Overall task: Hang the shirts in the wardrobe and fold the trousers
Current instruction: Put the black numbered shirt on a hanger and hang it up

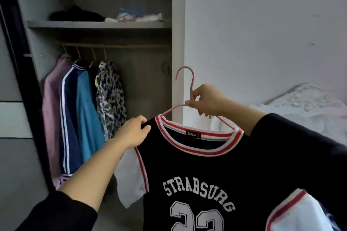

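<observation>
Both arms reach forward, the dark sleeves ending short of the bare forearms. The left hand (134, 131) is lower, and its thumb and curled fingers pinch the shoulder of the shirt (206, 170). The right hand (206, 101) is higher and to the right, its fingers closed round the neck of the hanger (185, 70).

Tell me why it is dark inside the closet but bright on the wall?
Head view: the grey wardrobe lies in shadow inside, dimming the hanging clothes; the white wall is lit brighter; the wide lens slants the dark door edge; the black numbered jersey on the pink wire hanger looks sharp.
</observation>
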Tool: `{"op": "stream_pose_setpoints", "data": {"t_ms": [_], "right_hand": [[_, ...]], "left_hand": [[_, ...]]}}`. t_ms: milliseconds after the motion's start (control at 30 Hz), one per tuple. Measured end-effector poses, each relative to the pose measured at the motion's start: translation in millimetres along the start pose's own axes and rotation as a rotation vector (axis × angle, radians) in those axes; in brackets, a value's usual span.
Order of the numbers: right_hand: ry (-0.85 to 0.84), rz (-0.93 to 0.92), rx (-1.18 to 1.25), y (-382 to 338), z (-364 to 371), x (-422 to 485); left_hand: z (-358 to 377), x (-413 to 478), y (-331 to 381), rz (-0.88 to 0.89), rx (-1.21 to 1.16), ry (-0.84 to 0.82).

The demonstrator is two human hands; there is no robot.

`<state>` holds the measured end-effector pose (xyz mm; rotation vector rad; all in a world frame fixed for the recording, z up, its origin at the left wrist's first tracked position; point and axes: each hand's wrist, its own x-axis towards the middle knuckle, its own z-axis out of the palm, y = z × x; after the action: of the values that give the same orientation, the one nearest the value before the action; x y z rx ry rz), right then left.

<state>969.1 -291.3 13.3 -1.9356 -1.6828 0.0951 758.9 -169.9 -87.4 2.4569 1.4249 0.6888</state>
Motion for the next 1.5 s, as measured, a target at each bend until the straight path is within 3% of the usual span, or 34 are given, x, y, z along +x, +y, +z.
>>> {"op": "stream_pose_setpoints", "data": {"t_ms": [333, 667, 900, 1333, 1500], "right_hand": [[-0.1, -0.124, -0.029, -48, 68, 169], [0.078, -0.122, 0.037, -93, 136, 336], [0.081, -0.033, 0.144, -118, 173, 442], [0.387, 0.078, 0.028, -178, 192, 596], [0.397, 0.053, 0.079, -190, 202, 632]], "left_hand": [[-26, 138, -57, 0.05, 0.024, 0.042], [-58, 263, -137, 0.007, 0.089, 0.106], [-90, 370, -193, 0.13, 0.164, 0.264], [-178, 542, -242, 0.325, 0.358, 0.423], [-185, 576, -251, 0.357, 0.375, 0.447]]}}
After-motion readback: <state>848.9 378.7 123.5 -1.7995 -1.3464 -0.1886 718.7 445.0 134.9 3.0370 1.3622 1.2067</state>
